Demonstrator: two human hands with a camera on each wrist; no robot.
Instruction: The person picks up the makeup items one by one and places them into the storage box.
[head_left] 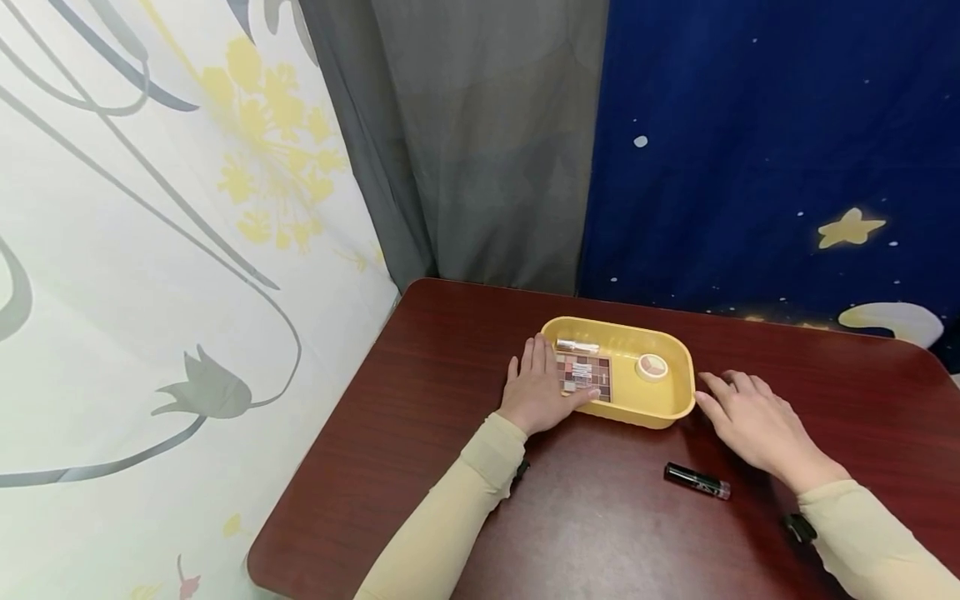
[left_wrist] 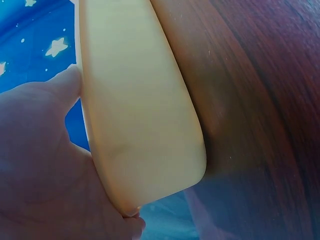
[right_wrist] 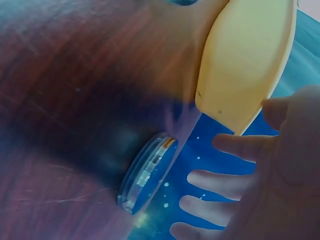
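Observation:
A yellow tray stands on the table, holding an eyeshadow palette, a small clear tube and a round compact. My left hand rests over the tray's left end, its fingers straight and its thumb stretched across the front rim. In the left wrist view the thumb touches the tray's rim, and part of the fingers is hidden behind the wall. At the opposite end is my right hand, fingers loosely bent and spread, thumb right at the tray's corner. A black lip gloss tube lies nearer me.
The dark red wooden table has rounded corners. In the right wrist view a round, clear-sided case sits beside the right fingers. Behind the table hang a grey curtain and a blue starry one; a white patterned cloth hangs at left.

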